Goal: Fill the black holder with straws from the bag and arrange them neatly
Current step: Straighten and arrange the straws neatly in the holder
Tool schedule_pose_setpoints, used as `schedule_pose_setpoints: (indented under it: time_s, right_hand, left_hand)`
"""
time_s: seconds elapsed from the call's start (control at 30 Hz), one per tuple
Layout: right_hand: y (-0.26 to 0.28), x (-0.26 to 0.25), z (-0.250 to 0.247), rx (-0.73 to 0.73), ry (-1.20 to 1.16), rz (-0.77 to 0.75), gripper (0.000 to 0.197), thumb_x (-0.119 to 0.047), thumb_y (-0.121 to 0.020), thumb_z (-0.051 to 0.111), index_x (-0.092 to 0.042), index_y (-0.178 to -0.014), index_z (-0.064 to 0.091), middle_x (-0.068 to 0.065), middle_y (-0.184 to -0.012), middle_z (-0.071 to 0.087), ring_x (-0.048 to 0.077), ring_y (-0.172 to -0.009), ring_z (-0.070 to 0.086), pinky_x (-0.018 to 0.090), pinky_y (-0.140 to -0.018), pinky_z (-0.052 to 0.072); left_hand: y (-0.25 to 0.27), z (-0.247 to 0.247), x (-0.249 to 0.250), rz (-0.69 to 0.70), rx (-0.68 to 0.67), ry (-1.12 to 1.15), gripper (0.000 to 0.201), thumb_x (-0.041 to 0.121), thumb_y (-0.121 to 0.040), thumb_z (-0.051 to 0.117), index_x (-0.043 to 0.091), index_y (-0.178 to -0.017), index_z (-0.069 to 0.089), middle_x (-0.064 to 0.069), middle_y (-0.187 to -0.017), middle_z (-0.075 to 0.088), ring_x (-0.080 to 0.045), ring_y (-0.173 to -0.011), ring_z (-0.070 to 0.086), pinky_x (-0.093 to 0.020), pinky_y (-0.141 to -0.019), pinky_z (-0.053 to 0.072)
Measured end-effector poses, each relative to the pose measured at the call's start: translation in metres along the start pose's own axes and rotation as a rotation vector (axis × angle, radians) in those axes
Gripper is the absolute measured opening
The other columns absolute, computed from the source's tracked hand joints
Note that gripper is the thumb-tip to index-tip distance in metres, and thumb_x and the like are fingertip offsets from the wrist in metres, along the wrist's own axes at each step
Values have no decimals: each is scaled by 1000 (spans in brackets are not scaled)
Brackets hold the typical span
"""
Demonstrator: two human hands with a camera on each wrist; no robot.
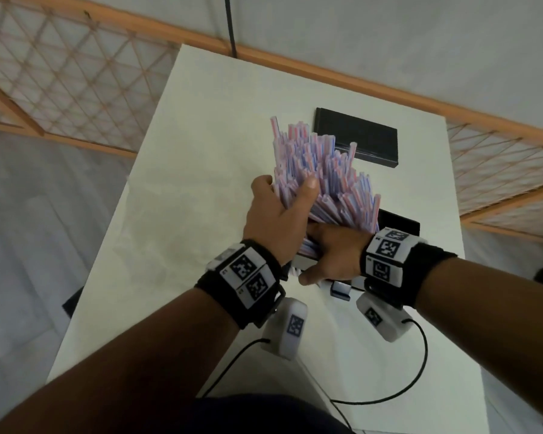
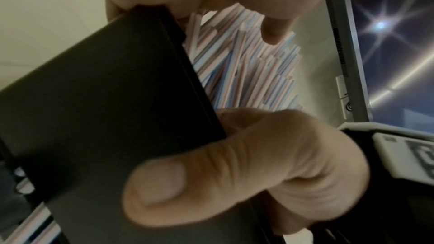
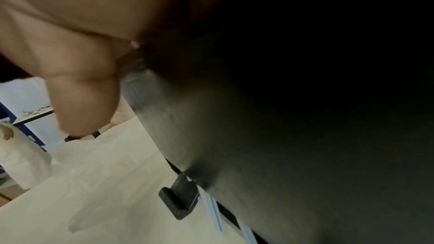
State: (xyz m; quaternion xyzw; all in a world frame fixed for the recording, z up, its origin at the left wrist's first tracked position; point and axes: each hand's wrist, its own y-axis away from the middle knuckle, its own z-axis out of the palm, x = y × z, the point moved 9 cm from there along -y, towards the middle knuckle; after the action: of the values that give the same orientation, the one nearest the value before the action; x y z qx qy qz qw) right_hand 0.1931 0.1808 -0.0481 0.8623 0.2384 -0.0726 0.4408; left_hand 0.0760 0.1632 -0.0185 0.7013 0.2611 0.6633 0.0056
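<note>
A thick bundle of pink, blue and white striped straws [image 1: 323,170] stands fanned out in the black holder [image 1: 398,222] near the table's front. My left hand [image 1: 282,202] grips the bundle from the left, thumb across its front. My right hand [image 1: 329,255] holds the holder at its top edge. The left wrist view shows the holder's dark wall [image 2: 105,99], the straws [image 2: 246,66] above it and my right thumb [image 2: 211,183] pressed on that wall. In the right wrist view the holder [image 3: 305,118] fills the frame below my right hand [image 3: 82,62].
A flat black lid [image 1: 358,136] lies at the back of the white table [image 1: 185,183]. Sensor cables [image 1: 420,355] loop over the table's front edge. A black tab [image 3: 180,198] sticks out at the holder's base, beside a few straws [image 3: 215,209].
</note>
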Motion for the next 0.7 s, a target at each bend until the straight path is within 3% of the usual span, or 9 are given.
schedule_pose_setpoints:
  time_s: [0.1,0.23,0.33,0.4,0.47,0.57,0.63,0.7]
  right_hand:
    - [-3,-2,-2,75,29,-67,106,-73,-58,63,-33,-151,33,-6,-157,38,19,-145,32,44,-120,25]
    - [-6,3,-3,102,-40,-66,88,-82,-63,62,-35,-137,51,-11,-137,58,14,-128,52,40,-114,37]
    - [-3,-2,-5,138,-96,-116,82,-77,-71,65,-33,-138,51,-13,-141,56,11,-132,48,33,-117,30]
    - [1,-7,-6,134,-144,-165,76,-71,-76,66,-33,-140,49,-12,-143,54,10,-133,47,33,-117,30]
    - [6,-12,-9,160,-117,-220,82,-77,-76,59,-35,-144,42,-11,-150,46,13,-140,39,39,-120,27]
    - [5,-12,-17,264,-96,-261,85,-85,-76,46,-40,-147,36,-13,-156,37,14,-147,28,41,-123,21]
    - [7,-14,-17,289,-158,-248,76,-83,-76,50,-42,-140,44,-15,-149,45,13,-142,37,40,-120,28]
    - [9,-18,-17,254,-387,-216,55,-59,-86,63,-32,-132,53,-8,-135,59,14,-127,54,39,-108,44]
  left_hand:
    - [0,-6,6,56,75,-67,81,53,-88,66,13,-145,28,0,-133,60,-17,-116,61,-25,-92,46]
    - [-4,-8,14,143,104,-63,89,52,-82,74,16,-148,26,1,-138,58,-15,-121,59,-26,-101,47]
    - [-4,-8,10,140,99,-20,97,59,-76,77,21,-149,25,2,-146,51,-17,-129,55,-38,-108,46]
    - [-2,-13,7,127,127,70,102,62,-69,80,28,-148,25,5,-149,45,-16,-131,53,-41,-108,48]
    - [-1,-21,9,124,175,177,103,65,-62,81,34,-145,27,7,-149,43,-16,-130,54,-44,-103,51]
    - [0,-27,19,161,197,200,100,56,-69,83,33,-148,26,6,-152,39,-15,-131,52,-43,-101,53]
    - [2,-25,28,191,185,181,95,43,-79,81,27,-152,22,3,-156,35,-15,-132,50,-38,-101,53]
    - [3,-20,34,209,183,158,90,38,-86,76,22,-154,19,1,-158,33,-15,-134,49,-37,-104,51]
